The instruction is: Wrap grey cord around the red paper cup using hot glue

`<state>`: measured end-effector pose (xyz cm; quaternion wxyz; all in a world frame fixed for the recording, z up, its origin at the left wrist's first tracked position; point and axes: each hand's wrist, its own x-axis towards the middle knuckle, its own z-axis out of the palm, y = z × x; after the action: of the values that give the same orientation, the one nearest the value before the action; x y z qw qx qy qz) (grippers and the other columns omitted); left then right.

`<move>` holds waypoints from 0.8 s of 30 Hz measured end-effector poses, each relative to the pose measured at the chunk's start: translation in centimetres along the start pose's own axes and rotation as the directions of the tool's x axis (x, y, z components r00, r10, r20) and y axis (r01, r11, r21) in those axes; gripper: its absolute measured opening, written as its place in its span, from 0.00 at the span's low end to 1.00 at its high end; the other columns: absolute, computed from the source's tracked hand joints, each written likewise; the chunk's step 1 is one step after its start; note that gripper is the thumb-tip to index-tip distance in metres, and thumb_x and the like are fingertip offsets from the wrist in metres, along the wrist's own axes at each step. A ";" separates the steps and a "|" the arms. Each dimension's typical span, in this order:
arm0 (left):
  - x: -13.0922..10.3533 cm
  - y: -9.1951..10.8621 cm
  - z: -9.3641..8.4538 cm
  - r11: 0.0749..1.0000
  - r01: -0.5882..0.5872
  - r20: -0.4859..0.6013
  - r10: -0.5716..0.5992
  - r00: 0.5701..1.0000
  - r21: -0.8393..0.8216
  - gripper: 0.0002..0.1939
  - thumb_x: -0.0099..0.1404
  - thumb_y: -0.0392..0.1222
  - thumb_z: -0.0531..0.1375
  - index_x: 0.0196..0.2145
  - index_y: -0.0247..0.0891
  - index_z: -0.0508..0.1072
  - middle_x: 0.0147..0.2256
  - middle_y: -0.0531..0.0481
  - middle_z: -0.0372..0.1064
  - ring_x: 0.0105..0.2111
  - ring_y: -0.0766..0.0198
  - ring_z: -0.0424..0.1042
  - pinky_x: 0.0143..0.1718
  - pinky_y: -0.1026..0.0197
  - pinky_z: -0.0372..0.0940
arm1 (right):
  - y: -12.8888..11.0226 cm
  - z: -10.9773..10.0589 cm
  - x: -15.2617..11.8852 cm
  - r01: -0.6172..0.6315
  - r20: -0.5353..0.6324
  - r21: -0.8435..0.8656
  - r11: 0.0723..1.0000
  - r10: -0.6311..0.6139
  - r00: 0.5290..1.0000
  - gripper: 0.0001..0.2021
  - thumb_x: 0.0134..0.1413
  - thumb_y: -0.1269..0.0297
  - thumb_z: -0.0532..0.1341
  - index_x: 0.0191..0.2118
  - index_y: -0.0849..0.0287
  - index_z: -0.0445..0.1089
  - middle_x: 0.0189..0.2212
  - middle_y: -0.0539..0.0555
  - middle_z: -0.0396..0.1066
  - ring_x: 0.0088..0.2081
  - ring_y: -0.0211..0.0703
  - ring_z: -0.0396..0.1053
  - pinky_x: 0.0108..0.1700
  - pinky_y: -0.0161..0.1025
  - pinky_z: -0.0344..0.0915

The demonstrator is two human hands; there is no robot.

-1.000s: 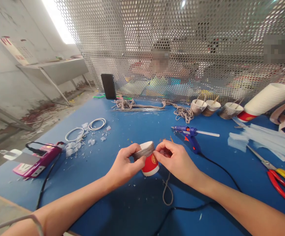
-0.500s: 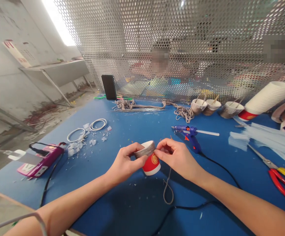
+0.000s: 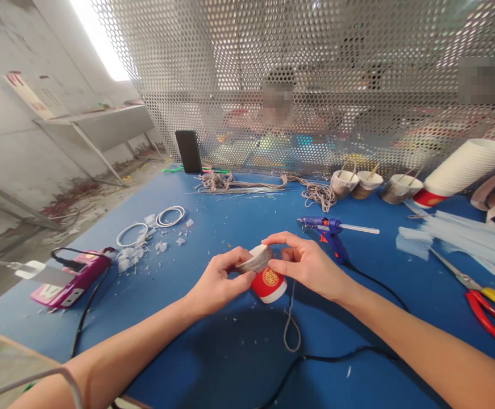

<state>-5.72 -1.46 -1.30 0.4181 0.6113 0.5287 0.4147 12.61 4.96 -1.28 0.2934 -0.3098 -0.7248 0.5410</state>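
Between my hands is a red paper cup [image 3: 268,282] with a gold emblem, tilted, its rim end wrapped in grey-brown cord. My left hand [image 3: 225,276] grips the wrapped part from the left, thumb in front and fingers behind. On the other side, my right hand [image 3: 304,262] pinches the cup, its index finger at the rim and its thumb on the lower edge of the wrapping. A loose cord tail [image 3: 292,329] hangs below my right hand and ends in a loop. To the right lies a blue glue gun [image 3: 330,232] with a glue stick in its back.
Scissors [image 3: 477,292] and translucent strips [image 3: 460,241] lie at right. Cord-wrapped cups [image 3: 364,184], a cup stack [image 3: 471,170] and cord bundles [image 3: 319,196] line the back. White rings [image 3: 170,216], scraps and a magenta power strip [image 3: 72,281] sit left. A black cable [image 3: 336,359] crosses the front.
My right index finger has moved up onto the cup's rim, and the hand now spans the wrapping. The cup has tilted more, its base swinging slightly right.
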 end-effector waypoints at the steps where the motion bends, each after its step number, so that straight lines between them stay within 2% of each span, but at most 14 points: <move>1: 0.0 0.2 0.1 0.999 0.037 -0.004 -0.037 0.999 -0.003 0.05 0.51 0.38 0.57 0.26 0.35 0.69 0.25 0.53 0.65 0.27 0.66 0.63 0.30 0.65 0.60 | 0.0 0.1 -0.1 0.017 -0.019 -0.032 0.999 -0.017 1.000 0.13 0.47 0.68 0.60 0.42 0.56 0.69 0.36 0.49 0.65 0.20 0.28 0.51 0.21 0.30 0.54; 4: 0.1 0.6 0.5 0.989 0.148 -0.012 -0.148 0.989 0.003 0.06 0.51 0.38 0.56 0.27 0.35 0.70 0.24 0.54 0.64 0.23 0.69 0.62 0.26 0.66 0.58 | 0.1 0.4 -0.2 0.059 -0.076 -0.127 0.990 -0.069 0.995 0.11 0.48 0.71 0.59 0.40 0.58 0.69 0.41 0.51 0.65 0.21 0.28 0.53 0.23 0.31 0.57; 7: 0.0 0.8 0.7 0.978 0.208 0.001 -0.208 0.978 0.007 0.07 0.51 0.38 0.55 0.28 0.34 0.70 0.23 0.55 0.64 0.21 0.70 0.61 0.24 0.66 0.57 | 0.1 0.8 -0.3 0.068 -0.103 -0.180 0.981 -0.088 0.991 0.10 0.48 0.72 0.59 0.39 0.58 0.69 0.41 0.52 0.65 0.22 0.28 0.54 0.26 0.32 0.60; 11: -0.2 0.7 0.6 0.988 0.155 0.007 -0.155 0.988 0.001 0.06 0.50 0.37 0.55 0.28 0.34 0.69 0.23 0.56 0.63 0.22 0.70 0.61 0.25 0.67 0.57 | -0.1 0.9 -0.3 0.074 -0.108 -0.208 0.975 -0.098 0.989 0.10 0.49 0.72 0.59 0.39 0.58 0.69 0.41 0.52 0.66 0.23 0.29 0.56 0.27 0.33 0.61; 15: -0.2 0.4 0.6 0.993 0.102 -0.031 -0.100 0.995 0.063 0.05 0.50 0.38 0.57 0.27 0.34 0.69 0.24 0.56 0.64 0.24 0.70 0.60 0.28 0.67 0.58 | -0.2 0.8 -0.4 0.084 -0.098 -0.211 0.974 -0.107 0.989 0.09 0.50 0.71 0.59 0.39 0.58 0.70 0.41 0.52 0.67 0.23 0.30 0.57 0.28 0.33 0.63; 19: -0.2 0.3 0.8 0.987 0.119 -0.098 -0.109 0.989 0.105 0.05 0.52 0.38 0.56 0.23 0.34 0.68 0.21 0.57 0.61 0.22 0.71 0.58 0.25 0.67 0.55 | -0.2 0.8 -0.6 0.101 -0.083 -0.193 0.976 -0.119 0.989 0.08 0.54 0.68 0.57 0.40 0.57 0.70 0.42 0.53 0.67 0.23 0.30 0.57 0.28 0.34 0.64; 24: -0.2 0.8 0.8 0.989 0.149 -0.112 -0.145 0.983 0.026 0.05 0.52 0.39 0.54 0.23 0.35 0.67 0.19 0.57 0.61 0.20 0.70 0.60 0.23 0.67 0.56 | 0.1 1.2 -0.7 0.111 -0.079 -0.187 0.976 -0.128 0.989 0.12 0.52 0.68 0.58 0.43 0.57 0.68 0.45 0.54 0.64 0.21 0.28 0.55 0.26 0.34 0.62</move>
<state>-4.75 -1.81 -0.85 0.4072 0.5540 0.6017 0.4065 12.20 3.70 -1.72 0.3283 -0.3152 -0.7745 0.4394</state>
